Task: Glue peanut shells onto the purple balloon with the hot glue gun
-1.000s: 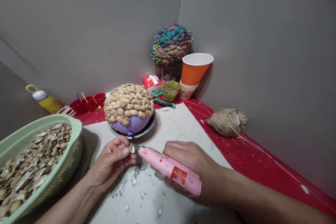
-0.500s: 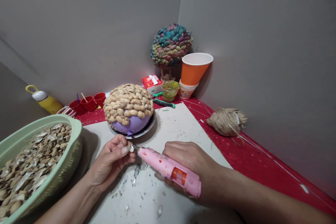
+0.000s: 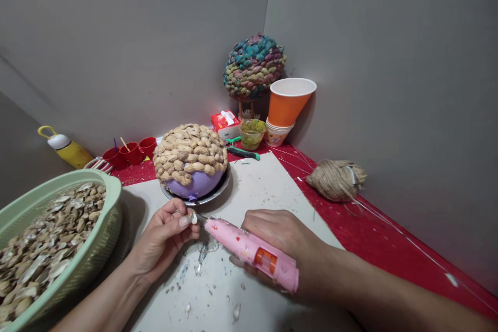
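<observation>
Between thumb and fingers, my left hand (image 3: 165,233) pinches a small peanut shell (image 3: 193,217), its pale inner side showing. My right hand (image 3: 276,238) is wrapped round a pink glue gun (image 3: 249,251), whose nozzle points left and meets or nearly meets the shell. Just beyond my left hand, a purple balloon (image 3: 196,184) rests in a metal bowl (image 3: 223,187). Rows of peanut shells (image 3: 190,148) cover its upper part, while a purple band stays bare near the knot.
At left stands a green basket (image 3: 112,202) full of shells. Behind are red cups (image 3: 131,154), a yellow bottle (image 3: 72,151), green-handled pliers (image 3: 243,153), a tissue pack (image 3: 225,124), paper cups (image 3: 290,104) and a coloured shell ball (image 3: 254,67). Twine (image 3: 336,180) lies right.
Almost nothing differs. Both hands, the shell and the glue gun hold nearly the same position, with only a very slight shift.
</observation>
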`<state>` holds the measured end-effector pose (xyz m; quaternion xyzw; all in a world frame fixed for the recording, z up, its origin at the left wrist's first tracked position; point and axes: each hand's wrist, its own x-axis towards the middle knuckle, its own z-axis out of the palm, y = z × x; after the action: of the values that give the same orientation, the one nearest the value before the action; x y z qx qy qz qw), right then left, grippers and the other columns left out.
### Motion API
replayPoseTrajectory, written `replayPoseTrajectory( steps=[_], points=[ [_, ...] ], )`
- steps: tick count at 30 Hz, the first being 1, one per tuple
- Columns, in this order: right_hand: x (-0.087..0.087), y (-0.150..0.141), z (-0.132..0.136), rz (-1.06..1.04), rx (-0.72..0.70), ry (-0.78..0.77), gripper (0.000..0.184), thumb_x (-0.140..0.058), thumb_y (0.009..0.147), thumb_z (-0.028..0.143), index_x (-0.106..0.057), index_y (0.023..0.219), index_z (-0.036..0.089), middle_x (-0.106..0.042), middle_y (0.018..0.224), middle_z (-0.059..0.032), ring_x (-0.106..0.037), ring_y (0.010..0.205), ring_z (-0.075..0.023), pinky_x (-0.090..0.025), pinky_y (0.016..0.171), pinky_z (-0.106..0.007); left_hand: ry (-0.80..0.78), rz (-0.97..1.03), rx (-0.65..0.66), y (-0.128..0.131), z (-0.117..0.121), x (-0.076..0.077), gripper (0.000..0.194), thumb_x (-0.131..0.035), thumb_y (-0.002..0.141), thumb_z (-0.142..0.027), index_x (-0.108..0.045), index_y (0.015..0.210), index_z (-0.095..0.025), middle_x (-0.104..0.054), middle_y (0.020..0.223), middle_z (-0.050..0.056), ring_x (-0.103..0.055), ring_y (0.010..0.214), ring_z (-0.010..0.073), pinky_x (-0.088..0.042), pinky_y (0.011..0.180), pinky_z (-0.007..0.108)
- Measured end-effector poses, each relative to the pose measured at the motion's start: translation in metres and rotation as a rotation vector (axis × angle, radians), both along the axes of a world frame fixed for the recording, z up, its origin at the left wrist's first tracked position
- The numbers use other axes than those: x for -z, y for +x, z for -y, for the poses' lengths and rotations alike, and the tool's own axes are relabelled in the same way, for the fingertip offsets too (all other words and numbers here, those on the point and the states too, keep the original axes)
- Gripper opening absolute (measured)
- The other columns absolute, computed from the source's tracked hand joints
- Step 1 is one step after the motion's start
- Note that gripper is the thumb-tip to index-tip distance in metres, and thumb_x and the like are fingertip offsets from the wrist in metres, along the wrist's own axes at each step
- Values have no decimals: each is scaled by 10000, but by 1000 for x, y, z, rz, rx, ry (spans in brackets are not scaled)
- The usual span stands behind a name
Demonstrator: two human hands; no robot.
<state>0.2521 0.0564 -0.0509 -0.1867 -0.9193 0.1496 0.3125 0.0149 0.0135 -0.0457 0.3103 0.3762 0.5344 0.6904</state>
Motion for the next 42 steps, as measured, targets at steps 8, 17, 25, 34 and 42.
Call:
replayPoseTrajectory(
  steps=[8,17,25,34,42],
  points=[
    [0,0,1,18,15,-36,357,-456,961,404,-452,671,195,-488,578,23,-406,493,-105,-271,483,-242,-1,2,-1,-2,0,1,184,-796,732,-138,-615,763,-153,-673,734,-11,-660,634,96,-561,646,200],
    [1,0,0,7,1,-35,335,-483,941,390,-448,668,199,-487,577,23,-398,490,-108,-257,485,-250,-4,12,-19,-1,-1,1,184,-792,731,-120,-612,759,-149,-666,739,-11,-660,632,90,-563,641,189],
    [3,2,-1,29,-10,-69,271,-482,900,355,-413,680,213,-486,588,22,-377,497,-113,-244,487,-252,-11,12,-40,-1,-3,1,196,-795,722,-111,-605,751,-150,-666,735,-12,-657,625,89,-564,636,190],
    [4,2,-1,44,-19,-77,242,-479,881,342,-397,688,220,-481,593,19,-391,500,-124,-245,486,-266,-22,-3,-56,0,-3,-2,221,-815,697,-123,-601,747,-150,-652,716,-18,-646,610,87,-550,623,186],
    [4,2,-1,89,-29,-89,246,-454,882,362,-404,689,218,-495,593,9,-402,498,-125,-260,487,-268,-25,-12,-61,0,-3,0,221,-810,706,-129,-593,746,-151,-649,720,-19,-643,605,87,-542,609,179]
  ],
)
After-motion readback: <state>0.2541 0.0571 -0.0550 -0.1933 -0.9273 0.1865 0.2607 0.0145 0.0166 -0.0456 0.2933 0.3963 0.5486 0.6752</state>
